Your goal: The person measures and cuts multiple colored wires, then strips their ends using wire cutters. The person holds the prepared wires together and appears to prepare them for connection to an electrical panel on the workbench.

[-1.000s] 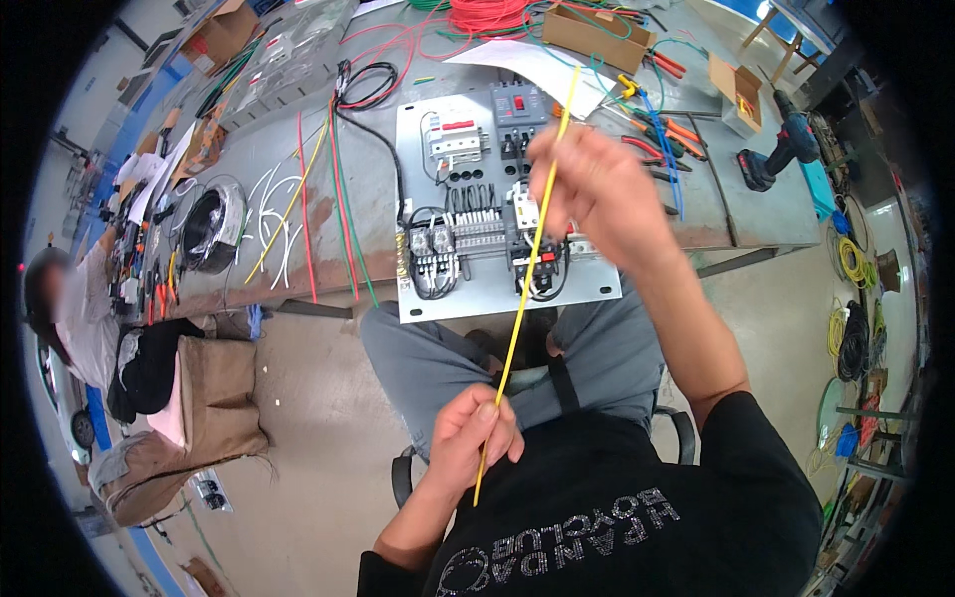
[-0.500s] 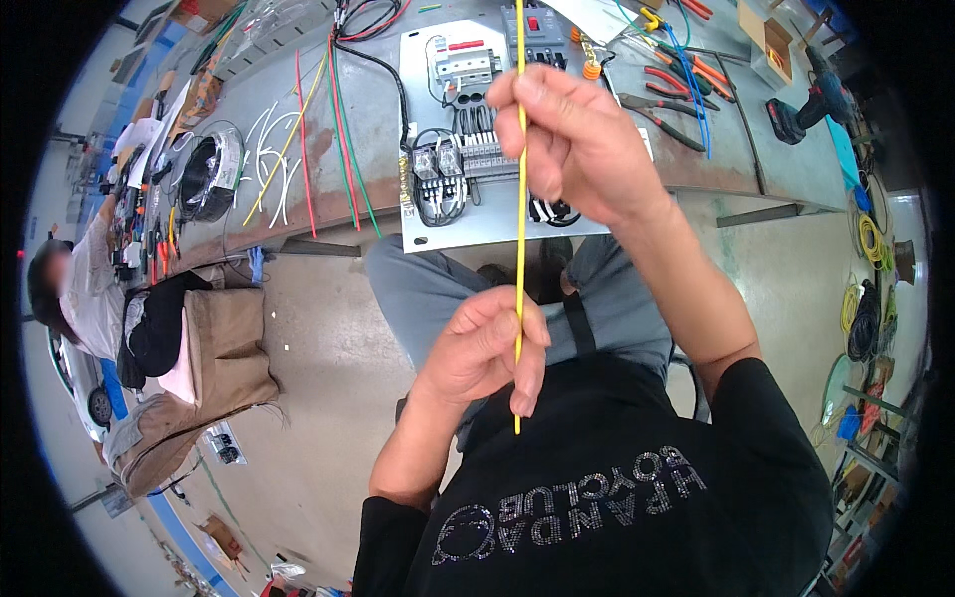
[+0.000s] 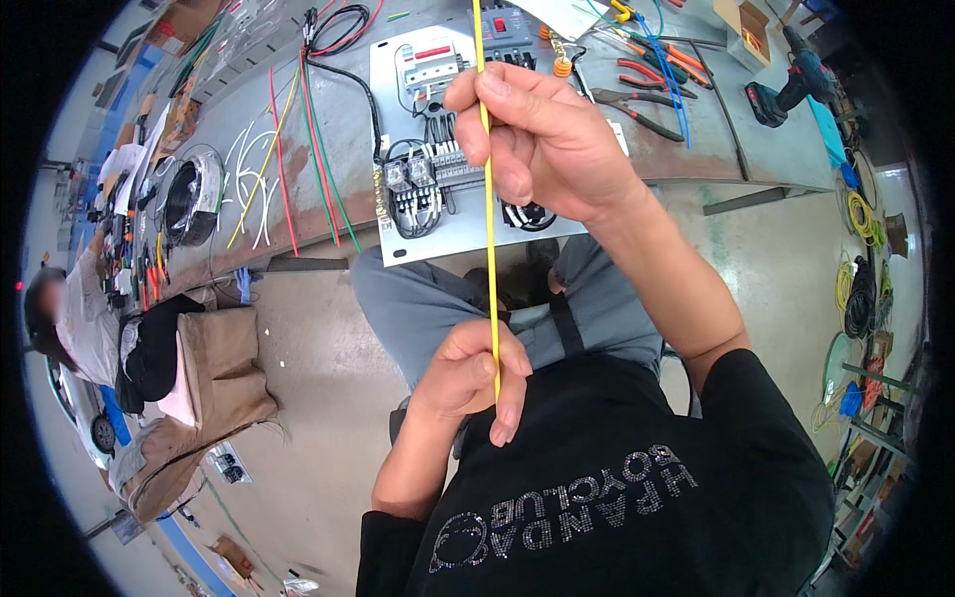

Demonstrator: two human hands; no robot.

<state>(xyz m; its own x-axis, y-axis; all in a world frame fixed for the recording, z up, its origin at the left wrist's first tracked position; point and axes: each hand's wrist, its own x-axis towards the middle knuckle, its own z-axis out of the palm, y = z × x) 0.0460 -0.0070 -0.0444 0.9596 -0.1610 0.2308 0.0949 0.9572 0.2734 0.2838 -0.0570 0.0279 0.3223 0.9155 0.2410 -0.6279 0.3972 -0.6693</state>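
A thin yellow wire (image 3: 491,249) runs upright in front of me, pulled straight between my hands. My left hand (image 3: 468,373) pinches it near its lower end, close to my black shirt. Higher up, over the bench edge, my right hand (image 3: 547,144) grips the same wire between thumb and fingers; its upper end leaves the picture. Behind the right hand lies a pale metal mounting plate (image 3: 463,237) carrying relays (image 3: 410,177), terminal blocks, a dark breaker (image 3: 502,30) and bundled wires. The right hand covers part of this plate.
Loose red, green, yellow and white wires lie on the metal bench (image 3: 338,109) to the left, near a black cable coil (image 3: 194,199). On the right are several pliers (image 3: 637,107), an open carton (image 3: 744,38) and a cordless drill (image 3: 791,85). Another person (image 3: 90,308) sits far left.
My left hand's fingers have moved slightly down the picture, and the wire's lower end shows less below them. The whole view has shifted a little; both hands keep hold of the wire.
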